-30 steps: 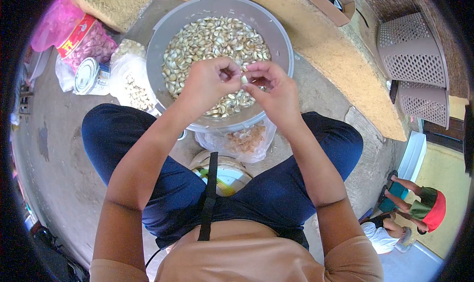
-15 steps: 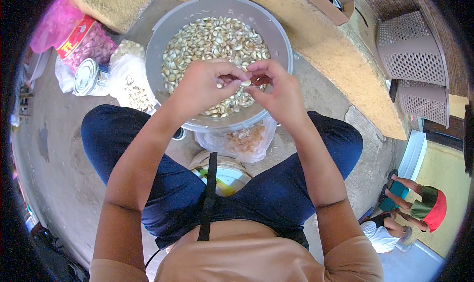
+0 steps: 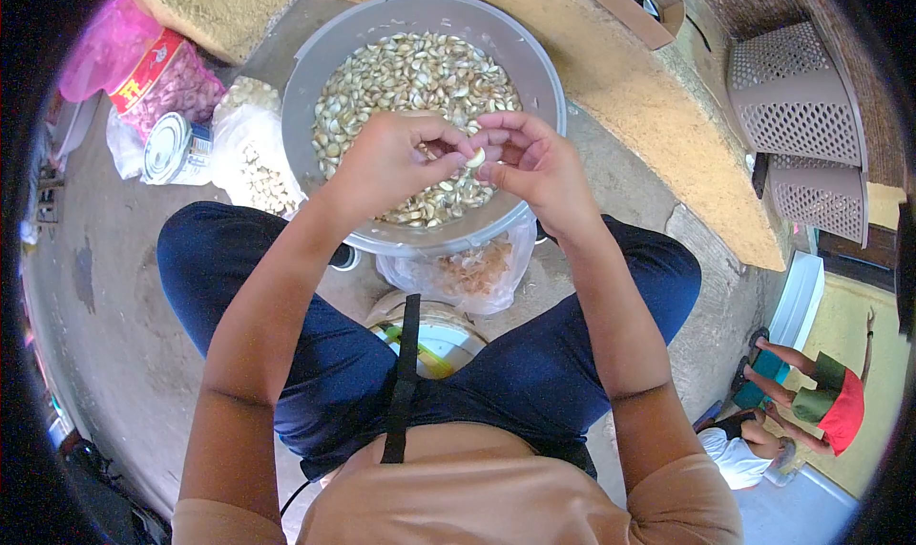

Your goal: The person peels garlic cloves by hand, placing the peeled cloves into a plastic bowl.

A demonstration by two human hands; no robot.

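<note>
I am looking down at the two hands, which are meeting over a big grey bowl (image 3: 324, 44) full of garlic. The left hand (image 3: 389, 166) and the right hand (image 3: 536, 166) are both pinching one small white garlic clove (image 3: 474, 157) between their fingertips. The grip of each hand is pressing together on it, with the other fingers curling in. The clove is sitting in the air just above the near side of the bowl, right between the two hands.

For writing, I am seeing yellow letters on the red band of a pink bag (image 3: 145, 75) at the far left, but they are too small and bent for me to read. The tin can (image 3: 172, 147) beside it is showing a paper label that I cannot read either.

The clove seems to be standing mostly up and down in the picture, leaning a little. The fingertips are covering its ends, so I cannot tell which way its pointy end is facing.

A clear bag of pale cloves (image 3: 253, 163) is lying just left of the bowl. Another clear bag with skins (image 3: 472, 276) is peeking out under the bowl's near rim. A round thing with green and yellow (image 3: 434, 343) is half hiding between the knees. Another person (image 3: 822, 404) is getting cut off at the lower right edge.
</note>
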